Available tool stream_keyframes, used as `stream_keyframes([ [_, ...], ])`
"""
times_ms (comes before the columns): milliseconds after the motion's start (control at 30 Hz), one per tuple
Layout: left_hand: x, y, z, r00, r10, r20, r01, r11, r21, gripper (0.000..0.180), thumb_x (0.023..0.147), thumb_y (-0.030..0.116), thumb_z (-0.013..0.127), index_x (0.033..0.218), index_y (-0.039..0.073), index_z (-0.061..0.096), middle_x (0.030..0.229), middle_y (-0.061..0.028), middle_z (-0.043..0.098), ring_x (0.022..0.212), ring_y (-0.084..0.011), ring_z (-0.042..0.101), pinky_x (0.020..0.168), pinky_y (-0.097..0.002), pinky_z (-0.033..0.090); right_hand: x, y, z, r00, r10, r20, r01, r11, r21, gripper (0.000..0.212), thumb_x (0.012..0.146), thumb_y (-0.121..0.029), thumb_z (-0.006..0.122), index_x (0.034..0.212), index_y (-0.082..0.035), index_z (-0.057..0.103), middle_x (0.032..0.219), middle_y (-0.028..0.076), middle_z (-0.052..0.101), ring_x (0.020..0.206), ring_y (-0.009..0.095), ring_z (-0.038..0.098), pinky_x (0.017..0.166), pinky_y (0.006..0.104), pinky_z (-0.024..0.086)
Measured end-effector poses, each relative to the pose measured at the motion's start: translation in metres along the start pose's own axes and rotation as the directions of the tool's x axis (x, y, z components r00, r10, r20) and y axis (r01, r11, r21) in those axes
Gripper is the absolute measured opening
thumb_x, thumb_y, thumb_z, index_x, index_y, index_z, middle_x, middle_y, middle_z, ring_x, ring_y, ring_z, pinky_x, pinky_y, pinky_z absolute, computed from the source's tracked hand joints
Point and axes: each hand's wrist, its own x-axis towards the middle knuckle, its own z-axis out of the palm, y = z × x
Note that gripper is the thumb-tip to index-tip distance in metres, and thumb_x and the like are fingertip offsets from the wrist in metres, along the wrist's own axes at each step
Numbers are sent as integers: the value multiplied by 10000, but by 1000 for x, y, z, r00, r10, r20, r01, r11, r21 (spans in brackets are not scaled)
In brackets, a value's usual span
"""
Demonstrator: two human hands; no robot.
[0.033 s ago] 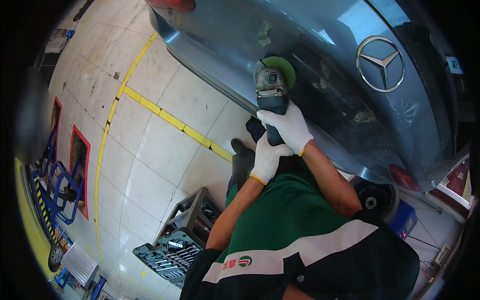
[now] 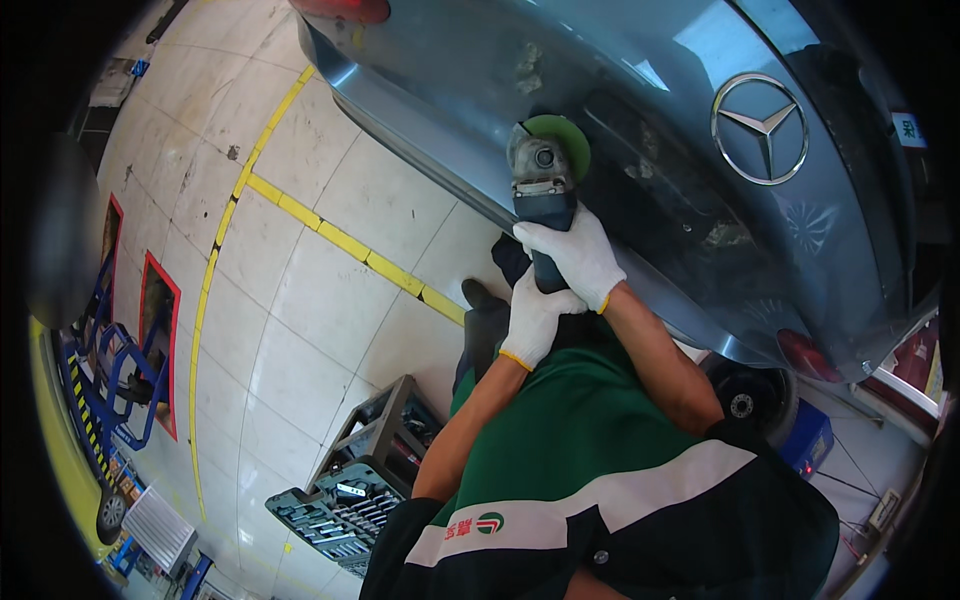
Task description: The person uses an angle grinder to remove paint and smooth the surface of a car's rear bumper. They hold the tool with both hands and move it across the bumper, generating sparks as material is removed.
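An angle grinder (image 2: 545, 205) with a scuffed metal head and a dark body is held between my gloved hands. My right hand (image 2: 580, 250) wraps round the body just behind the head, its thumb lying across the top. Farther back, my left hand (image 2: 538, 318) grips the handle end, close against my green shirt. The grinder's yellow-green disc (image 2: 568, 140) sits at the blue-grey car panel (image 2: 440, 130); whether it touches is hard to tell. Bare, scraped patches (image 2: 529, 68) mark the paint around it. Both hands wear white knit gloves with yellow cuffs.
A round chrome emblem (image 2: 760, 128) is on the panel to the right. At lower left a tool case (image 2: 345, 510) with sockets lies beside a grey cart (image 2: 400, 400). A wheel (image 2: 745, 400) and a blue box (image 2: 805, 440) stand at right. Yellow tape (image 2: 340, 238) crosses the tiles.
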Motion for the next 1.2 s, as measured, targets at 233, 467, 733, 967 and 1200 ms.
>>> stream_keyframes([
  [233, -2, -2, -1, 1000, -19, 6, 19, 1000, -9, 466, 809, 53, 725, 1259, -18, 628, 1096, -73, 734, 993, -193, 715, 903, -333, 566, -2, 2, 1, 1000, 16, 0, -16, 1000, 3, 504, 808, -293, 865, 1173, -3, 672, 1008, 100, 723, 887, 173, 683, 833, 333, 559],
  [467, -3, 4, 0, 1000, -16, 7, 17, 1000, -16, 453, 797, 49, 730, 1235, -16, 635, 1092, -73, 735, 984, -191, 715, 893, -331, 568, 0, 0, 1, 1000, 21, -1, -21, 1000, 6, 510, 807, -293, 862, 1175, 2, 668, 1011, 99, 723, 892, 172, 685, 838, 334, 559],
  [733, 0, -3, -2, 1000, 10, -3, -10, 1000, 17, 465, 783, 44, 728, 1235, -18, 636, 1077, -71, 741, 975, -188, 716, 885, -320, 565, -1, 1, 2, 1000, -2, -8, 2, 1000, -6, 515, 806, -294, 861, 1177, 9, 672, 1028, 108, 725, 923, 178, 682, 857, 333, 555],
  [967, 0, -2, -2, 1000, 18, 6, -18, 1000, 24, 443, 800, 57, 728, 1227, -21, 639, 1083, -76, 742, 981, -189, 718, 899, -329, 567, 5, 8, 0, 1000, -5, -9, 5, 1000, -30, 549, 803, -305, 857, 1206, 12, 662, 1039, 114, 725, 924, 187, 680, 872, 343, 552],
  [1200, -2, 1, 0, 1000, -19, 14, 19, 1000, -4, 450, 815, 66, 727, 1245, -24, 630, 1104, -79, 740, 987, -188, 718, 905, -332, 567, 4, 7, 0, 999, -2, -37, -1, 997, -83, 551, 798, -315, 859, 1198, 11, 666, 1041, 119, 728, 922, 180, 683, 863, 348, 555],
])
